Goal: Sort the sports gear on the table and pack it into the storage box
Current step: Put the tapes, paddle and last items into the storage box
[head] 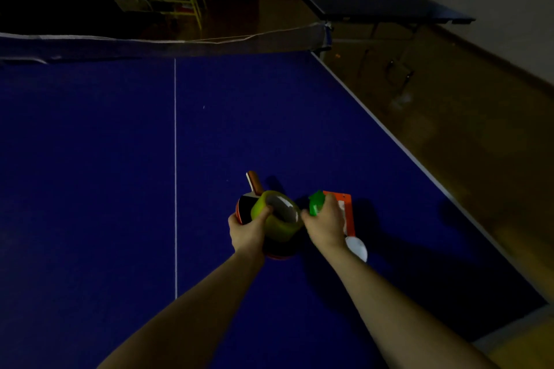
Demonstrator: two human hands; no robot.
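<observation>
The left hand (247, 232) was curled around a yellow-green cup-like container (277, 219), thumb hooked over its rim, holding it tilted above a table tennis paddle (245, 207) whose handle pointed away toward the net (162, 46). The right hand (325, 226) pinched a small bright green object (315, 204), too dim to identify, just beside the container's mouth. Under that hand lay a flat orange-edged item (349, 213), perhaps a card or packet, and a white rounded object (356, 249) showed just beyond the wrist.

The container looked light and rigid, probably plastic, so the rim-and-wall hold seemed sound; the green piece looked small and light enough for a fingertip pinch. The paddle would be stiff and best taken by its handle.

All of this sat on the blue table (90, 174), right of the white centre line (175, 177). No storage box was visible. A second folded table (374, 1) stood well apart across the floor.
</observation>
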